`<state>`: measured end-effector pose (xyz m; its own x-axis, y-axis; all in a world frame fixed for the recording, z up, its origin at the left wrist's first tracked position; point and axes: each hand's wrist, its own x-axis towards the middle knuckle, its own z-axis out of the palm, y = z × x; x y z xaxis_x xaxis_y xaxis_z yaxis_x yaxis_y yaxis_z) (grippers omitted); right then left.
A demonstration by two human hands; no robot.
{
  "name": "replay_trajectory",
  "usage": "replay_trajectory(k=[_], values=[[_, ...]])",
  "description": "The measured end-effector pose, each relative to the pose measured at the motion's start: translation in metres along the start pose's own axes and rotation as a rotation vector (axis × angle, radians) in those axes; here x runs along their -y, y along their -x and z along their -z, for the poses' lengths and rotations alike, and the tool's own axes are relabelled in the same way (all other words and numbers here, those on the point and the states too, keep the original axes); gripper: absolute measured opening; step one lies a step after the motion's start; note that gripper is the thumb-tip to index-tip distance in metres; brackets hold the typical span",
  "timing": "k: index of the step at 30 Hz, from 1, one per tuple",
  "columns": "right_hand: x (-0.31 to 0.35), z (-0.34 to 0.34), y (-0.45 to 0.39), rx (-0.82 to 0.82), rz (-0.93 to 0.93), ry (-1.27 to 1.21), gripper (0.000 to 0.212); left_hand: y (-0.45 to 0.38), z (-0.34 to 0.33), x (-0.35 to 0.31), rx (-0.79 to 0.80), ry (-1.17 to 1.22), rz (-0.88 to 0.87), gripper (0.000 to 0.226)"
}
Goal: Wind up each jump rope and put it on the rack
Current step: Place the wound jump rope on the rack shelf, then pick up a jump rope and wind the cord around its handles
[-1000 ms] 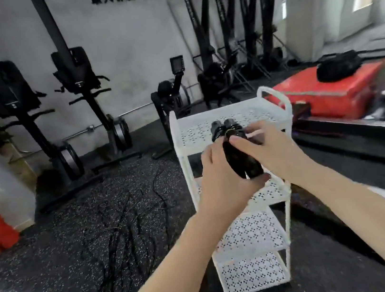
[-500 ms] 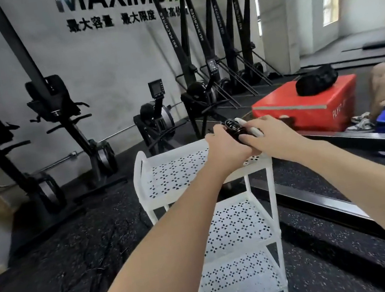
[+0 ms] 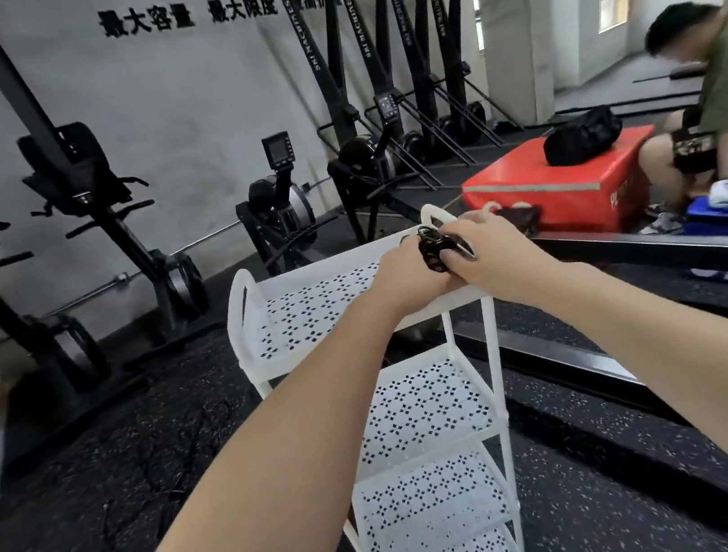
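Observation:
A wound-up black jump rope (image 3: 435, 250) sits between both my hands, low over the right end of the top shelf of a white perforated rack (image 3: 311, 312). My left hand (image 3: 404, 275) grips it from the left and my right hand (image 3: 488, 252) grips it from the right, fingers curled over it. Whether the bundle touches the shelf is hidden by my hands. Loose black ropes (image 3: 156, 477) lie tangled on the dark floor to the left of the rack.
The rack has several tiers below the top one. Black rowing and ski machines (image 3: 286, 211) line the white wall behind. A red box (image 3: 576, 192) with a black bag stands at the right, and a person (image 3: 723, 99) sits beyond it by a raised platform edge.
My hands carried the wound rope from in front of my chest forward and down onto the right end of the top shelf. The view lifted and shifted right, bringing the seated person into sight.

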<state>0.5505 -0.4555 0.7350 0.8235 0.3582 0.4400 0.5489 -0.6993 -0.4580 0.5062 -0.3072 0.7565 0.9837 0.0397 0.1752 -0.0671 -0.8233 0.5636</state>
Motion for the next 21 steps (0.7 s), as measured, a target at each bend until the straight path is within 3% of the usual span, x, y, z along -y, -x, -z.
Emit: replay_trajectory(k=[4, 7, 13, 18, 21], values=[[0.033, -0.006, 0.029, -0.267, 0.222, 0.004, 0.026, 0.06, 0.021, -0.001, -0.164, 0.033, -0.106, 0.044], [0.088, -0.022, 0.067, -0.223, 0.285, -0.158, 0.025, 0.122, 0.031, 0.025, -0.336, 0.074, -0.136, 0.038], [0.204, -0.106, 0.165, 0.218, 0.438, -0.418, 0.023, 0.283, 0.041, 0.133, -0.465, 0.102, 0.051, 0.04], [0.272, -0.225, 0.239, 0.662, 0.435, -0.336, 0.015, 0.399, 0.016, 0.265, -0.336, 0.055, 0.388, 0.029], [0.292, -0.305, 0.277, 0.89, 0.392, -0.301, 0.026, 0.454, -0.007, 0.334, -0.258, 0.058, 0.528, 0.029]])
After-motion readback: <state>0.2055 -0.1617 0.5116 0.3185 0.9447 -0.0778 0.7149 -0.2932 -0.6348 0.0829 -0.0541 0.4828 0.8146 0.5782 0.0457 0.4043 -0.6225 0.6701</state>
